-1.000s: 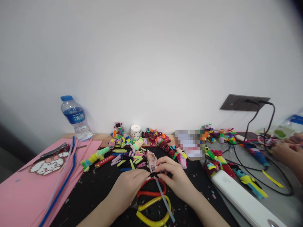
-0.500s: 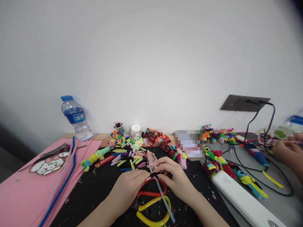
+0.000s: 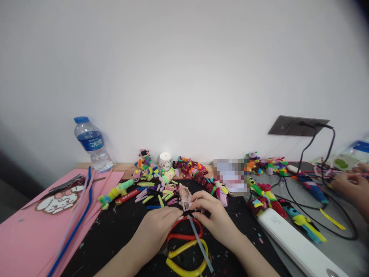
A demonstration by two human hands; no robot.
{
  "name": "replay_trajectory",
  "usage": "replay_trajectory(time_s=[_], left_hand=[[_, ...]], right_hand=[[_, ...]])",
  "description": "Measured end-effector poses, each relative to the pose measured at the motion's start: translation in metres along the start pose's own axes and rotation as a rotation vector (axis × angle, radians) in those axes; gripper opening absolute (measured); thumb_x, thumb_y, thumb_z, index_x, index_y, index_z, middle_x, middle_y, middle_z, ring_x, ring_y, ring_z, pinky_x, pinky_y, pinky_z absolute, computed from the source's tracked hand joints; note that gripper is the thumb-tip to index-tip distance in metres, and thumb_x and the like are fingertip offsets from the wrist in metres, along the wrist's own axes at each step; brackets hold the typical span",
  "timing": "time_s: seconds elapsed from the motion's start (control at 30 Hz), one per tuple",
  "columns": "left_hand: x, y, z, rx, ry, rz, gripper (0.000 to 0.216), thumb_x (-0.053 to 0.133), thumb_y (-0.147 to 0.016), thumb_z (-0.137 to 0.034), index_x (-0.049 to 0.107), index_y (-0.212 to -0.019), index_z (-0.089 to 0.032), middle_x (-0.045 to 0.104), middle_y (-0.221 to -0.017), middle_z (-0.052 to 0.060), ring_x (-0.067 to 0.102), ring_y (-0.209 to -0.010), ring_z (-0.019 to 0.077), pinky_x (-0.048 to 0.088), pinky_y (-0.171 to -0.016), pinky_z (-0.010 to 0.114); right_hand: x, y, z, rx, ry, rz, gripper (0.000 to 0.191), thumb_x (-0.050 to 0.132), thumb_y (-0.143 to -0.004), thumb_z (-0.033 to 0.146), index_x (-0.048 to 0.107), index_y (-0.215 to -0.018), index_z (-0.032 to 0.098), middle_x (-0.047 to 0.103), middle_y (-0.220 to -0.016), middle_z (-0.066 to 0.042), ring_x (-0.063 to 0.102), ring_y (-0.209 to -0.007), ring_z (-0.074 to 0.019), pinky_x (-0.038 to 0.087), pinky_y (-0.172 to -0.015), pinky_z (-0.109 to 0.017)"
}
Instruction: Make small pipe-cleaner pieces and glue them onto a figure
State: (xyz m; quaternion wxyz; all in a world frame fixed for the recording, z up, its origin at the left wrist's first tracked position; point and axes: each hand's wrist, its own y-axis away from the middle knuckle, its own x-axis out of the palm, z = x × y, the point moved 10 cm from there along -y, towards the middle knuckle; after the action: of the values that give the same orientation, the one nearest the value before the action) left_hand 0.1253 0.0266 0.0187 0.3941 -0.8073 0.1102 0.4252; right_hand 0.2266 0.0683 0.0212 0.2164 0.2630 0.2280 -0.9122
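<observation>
Both hands meet low in the middle, over a black work mat [image 3: 115,231]. With the fingertips of my left hand [image 3: 157,227] and my right hand [image 3: 211,211], I pinch a small black fuzzy piece [image 3: 188,212], seemingly pipe cleaner. Fingers partly cover it. Just beyond is a pinkish, glue-stained object [image 3: 185,192] whose kind I cannot make out. Red looped handles [image 3: 184,236] and yellow looped handles [image 3: 188,272] lie under and in front of the hands; their tool ends are hidden. Across them runs a translucent glue stick [image 3: 201,244].
Short pipe cleaner pieces [image 3: 148,199] and fuzzy figures [image 3: 119,191] lie behind the hands. A water bottle [image 3: 93,144] and pink sheets [image 3: 23,231] are left; a white elongated device [image 3: 296,242] and black cables [image 3: 288,190] right. Another person's hand [image 3: 350,188] works far right.
Almost nothing differs. Both hands stay around the black piece, and the glue stick has shifted very slightly at its near end.
</observation>
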Motion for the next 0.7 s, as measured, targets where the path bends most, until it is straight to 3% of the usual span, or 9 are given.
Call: replay_trajectory(time_s=[0.7], left_hand=[[0.0015, -0.0007, 0.0007, -0.010, -0.029, 0.018, 0.028, 0.033, -0.092, -0.020, 0.060, -0.098, -0.015, 0.070, -0.091, 0.007, 0.066, -0.079, 0.0177, 0.055, -0.072, 0.027]], right_hand=[[0.0009, 0.0006, -0.0015, 0.017, -0.004, -0.001, 0.020, 0.056, -0.075, 0.000, 0.061, -0.079, 0.019, 0.056, -0.098, -0.003, 0.055, -0.089, -0.0141, 0.043, -0.071, -0.023]])
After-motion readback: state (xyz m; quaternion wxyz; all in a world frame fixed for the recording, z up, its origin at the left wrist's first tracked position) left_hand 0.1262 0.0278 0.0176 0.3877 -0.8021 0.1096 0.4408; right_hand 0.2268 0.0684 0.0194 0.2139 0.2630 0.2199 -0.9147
